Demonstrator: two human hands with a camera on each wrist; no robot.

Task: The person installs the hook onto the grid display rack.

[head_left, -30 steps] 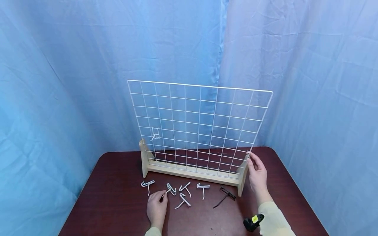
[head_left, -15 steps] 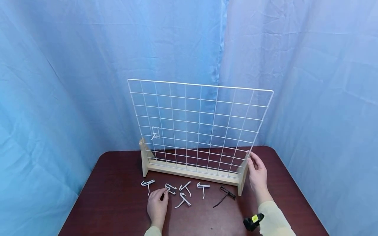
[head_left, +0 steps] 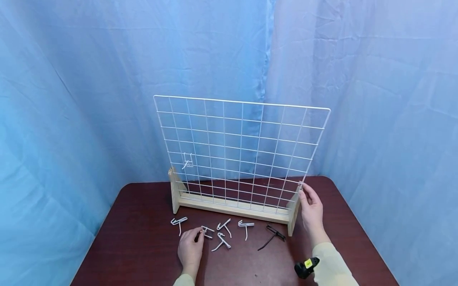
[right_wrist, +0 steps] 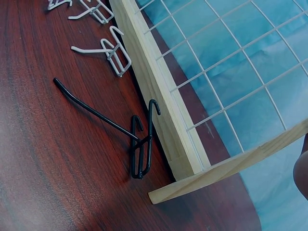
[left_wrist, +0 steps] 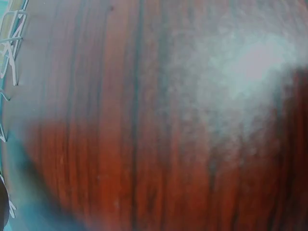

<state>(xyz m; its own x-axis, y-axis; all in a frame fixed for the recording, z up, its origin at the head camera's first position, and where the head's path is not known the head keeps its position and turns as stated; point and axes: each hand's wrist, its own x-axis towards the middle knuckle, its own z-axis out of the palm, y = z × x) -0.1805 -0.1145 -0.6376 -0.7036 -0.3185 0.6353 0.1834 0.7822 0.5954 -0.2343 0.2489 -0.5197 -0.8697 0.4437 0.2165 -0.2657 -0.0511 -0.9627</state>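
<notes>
My left hand (head_left: 191,249) pinches the prong of a white wire hook (head_left: 207,232) just above the table, its double-wire back pointing right. With thumb and fingers, my right hand (head_left: 313,210) grips the right edge of the stand where the white wire grid (head_left: 242,155) meets the wooden end piece (head_left: 294,210). One white hook (head_left: 187,161) hangs on the grid's left part. In the right wrist view a black hook (right_wrist: 139,144) lies by the wooden base (right_wrist: 154,101), and only a bit of my right hand (right_wrist: 301,175) shows at the edge.
More white hooks lie in front of the stand: one at far left (head_left: 179,221), two in the middle (head_left: 224,227) (head_left: 222,242), and one farther right (head_left: 246,225). Blue curtains (head_left: 222,47) surround the dark red table (head_left: 143,238). A black wrist camera (head_left: 305,269) sits by the right sleeve.
The white hook in my left fingers has turned, its back swinging from slanted and upright to lying flatter toward the right. My right hand keeps its grip on the stand.
</notes>
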